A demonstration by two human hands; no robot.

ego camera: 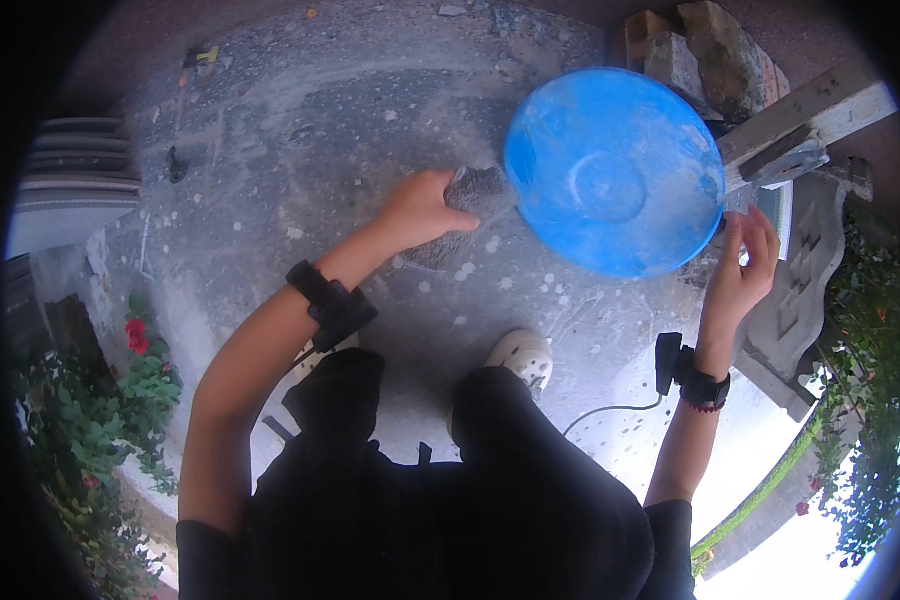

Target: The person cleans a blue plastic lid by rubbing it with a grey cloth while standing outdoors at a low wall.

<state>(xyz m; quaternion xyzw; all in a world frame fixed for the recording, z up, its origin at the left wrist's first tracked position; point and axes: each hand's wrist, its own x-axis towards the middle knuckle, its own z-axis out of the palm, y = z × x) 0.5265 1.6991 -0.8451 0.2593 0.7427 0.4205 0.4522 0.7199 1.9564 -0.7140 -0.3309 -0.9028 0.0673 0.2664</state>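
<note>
A round blue plastic basin [607, 172], dusty with grey smears, shows its base with a faint ring in the middle. My left hand [427, 206] grips a rough grey piece [481, 189] of unclear material, thumb in front. That piece meets the basin's left rim. Under the hand lies another rough grey-brown patch [442, 251] with a rounded edge; whether it joins the held piece cannot be told. At the basin's right rim, my right hand [746, 251] has its fingertips bent around the edge, partly hidden.
Stained concrete floor [330, 165] spreads around my pale clogs [523, 358]. Stone blocks [727, 60] and a wooden beam [810, 112] stand beyond the basin. Stacked grey sheets [79, 176] are at left. Rose bushes [146, 367] and a concrete balustrade [795, 277] flank me.
</note>
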